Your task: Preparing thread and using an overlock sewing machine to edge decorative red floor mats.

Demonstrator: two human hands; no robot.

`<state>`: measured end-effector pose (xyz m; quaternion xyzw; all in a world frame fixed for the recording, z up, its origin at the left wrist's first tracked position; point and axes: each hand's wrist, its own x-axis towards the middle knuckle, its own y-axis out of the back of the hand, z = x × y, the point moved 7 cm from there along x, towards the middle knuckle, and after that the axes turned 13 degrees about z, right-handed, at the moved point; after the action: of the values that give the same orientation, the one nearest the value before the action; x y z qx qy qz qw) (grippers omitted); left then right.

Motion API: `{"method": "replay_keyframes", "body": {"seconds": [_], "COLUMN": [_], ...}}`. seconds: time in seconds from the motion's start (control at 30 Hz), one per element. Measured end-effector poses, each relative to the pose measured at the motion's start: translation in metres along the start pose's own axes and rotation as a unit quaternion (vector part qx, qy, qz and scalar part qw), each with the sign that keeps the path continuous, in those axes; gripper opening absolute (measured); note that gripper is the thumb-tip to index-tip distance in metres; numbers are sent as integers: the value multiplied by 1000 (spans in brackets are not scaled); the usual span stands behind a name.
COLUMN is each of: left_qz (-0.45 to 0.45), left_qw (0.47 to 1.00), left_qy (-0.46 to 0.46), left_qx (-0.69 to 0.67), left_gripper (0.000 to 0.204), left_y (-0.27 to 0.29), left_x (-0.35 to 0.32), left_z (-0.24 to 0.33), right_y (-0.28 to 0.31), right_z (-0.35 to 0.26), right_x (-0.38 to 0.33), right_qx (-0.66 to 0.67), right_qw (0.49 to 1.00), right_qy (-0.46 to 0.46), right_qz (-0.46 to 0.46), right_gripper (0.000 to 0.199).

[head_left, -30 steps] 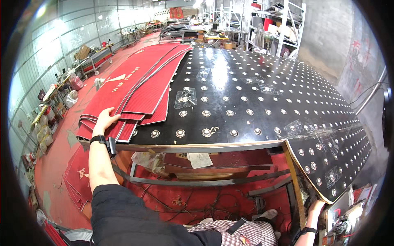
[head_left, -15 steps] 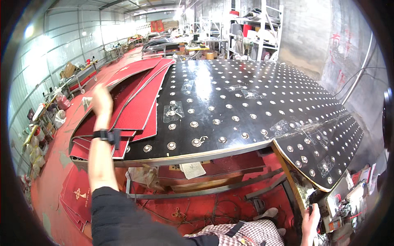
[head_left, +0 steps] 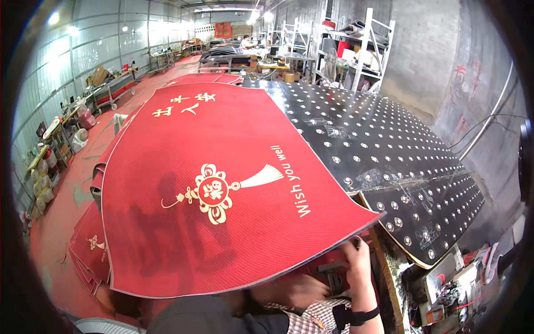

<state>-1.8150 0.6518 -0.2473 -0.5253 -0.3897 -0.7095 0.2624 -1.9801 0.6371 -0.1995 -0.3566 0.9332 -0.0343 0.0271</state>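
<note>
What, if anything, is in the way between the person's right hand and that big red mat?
Nothing visible: the right hand is right at the near right edge of the red mat. The left hand, blurred, is off to the side, not between them.

Lamps [head_left: 54, 18] glare brightly while fisheye edges darken

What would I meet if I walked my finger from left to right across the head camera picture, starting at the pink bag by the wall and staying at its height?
Pink bag → big red mat → black table with shiny bumps → grey wall.
</note>
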Motion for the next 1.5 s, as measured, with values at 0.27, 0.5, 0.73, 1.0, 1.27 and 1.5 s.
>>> {"method": "replay_keyframes", "body": {"seconds": [0.27, 0.5, 0.73, 1.0, 1.27, 1.5], "left_qz": [365, 523, 509, 408, 385, 422], "left_qw": [775, 716, 643, 682, 698, 686], "left_qy": [460, 462, 551, 593, 604, 591], "left_qx": [233, -16, -152, -130, -22, -49], "left_gripper": [38, 46, 55, 73, 70, 59], "left_y": [238, 321, 290, 255, 219, 228], "left_x": [-92, -41, -25, -24, 6, -11], "left_z": [7, 11, -53, -91, -81, -100], "right_y": [-8, 67, 259, 333, 361, 358], "right_z": [-13, -18, 13, 72, 61, 45], "right_x": [-14, 13, -57, -115, -102, -105], "right_qx": [176, 154, 160, 128, 77, 13], "right_qw": [983, 977, 888, 797, 761, 756], "right_qy": [-33, 54, 195, 198, 210, 226], "right_qz": [36, 140, 385, 556, 609, 614], "right_gripper": [27, 16, 16, 27, 21, 23]}}
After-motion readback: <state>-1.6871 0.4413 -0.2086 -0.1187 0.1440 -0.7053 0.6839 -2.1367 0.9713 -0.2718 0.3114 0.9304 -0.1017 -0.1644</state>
